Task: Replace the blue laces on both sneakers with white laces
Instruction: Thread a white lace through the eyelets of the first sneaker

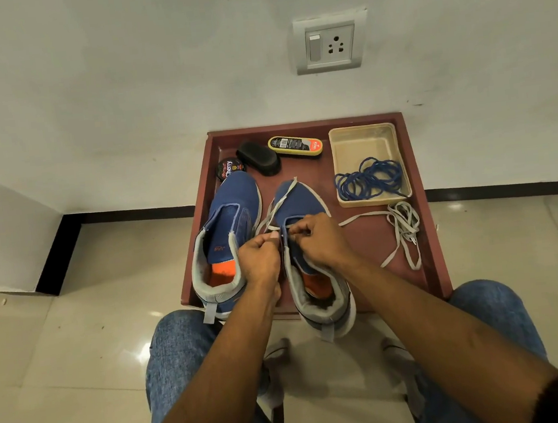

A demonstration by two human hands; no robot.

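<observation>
Tray (pixel 427 230): white lace (pixel 275 208) in both grips.

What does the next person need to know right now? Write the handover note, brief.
Left hand and right hand each pinch the white lace at the right sneaker, threading near the toe.
Left sneaker has no lace.
Blue laces lie in the beige tray; second white lace lies loose on the red board.
Done: blue laces out. Left: finish the right sneaker, lace the left.
</observation>
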